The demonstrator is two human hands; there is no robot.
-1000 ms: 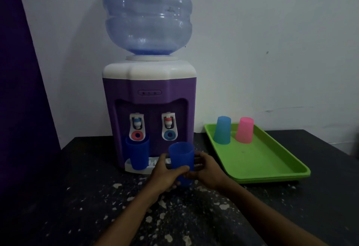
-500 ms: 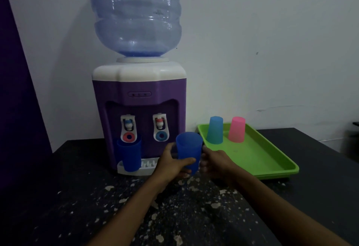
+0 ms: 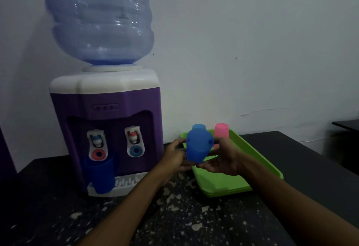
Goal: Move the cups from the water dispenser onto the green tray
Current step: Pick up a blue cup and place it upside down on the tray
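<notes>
A blue cup [image 3: 198, 146] is held in the air between both hands, over the near left part of the green tray [image 3: 258, 160]. My left hand [image 3: 174, 155] grips its left side and my right hand [image 3: 223, 158] cradles its right side and base. A second, darker blue cup [image 3: 101, 175] stands on the drip grille of the purple water dispenser [image 3: 104, 129], under the left tap. At the tray's far end stand two upside-down cups, a light blue cup [image 3: 198, 126] mostly hidden behind the held one, and a pink cup [image 3: 221, 129].
A big water bottle [image 3: 99, 20] sits on top of the dispenser. The dark speckled counter [image 3: 174, 216] runs to a white wall behind. Another dark surface [image 3: 347, 124] shows at the far right edge.
Both hands have carried the blue cup up and to the right, from in front of the dispenser's right tap to above the tray's left part. The view has shifted right too.
</notes>
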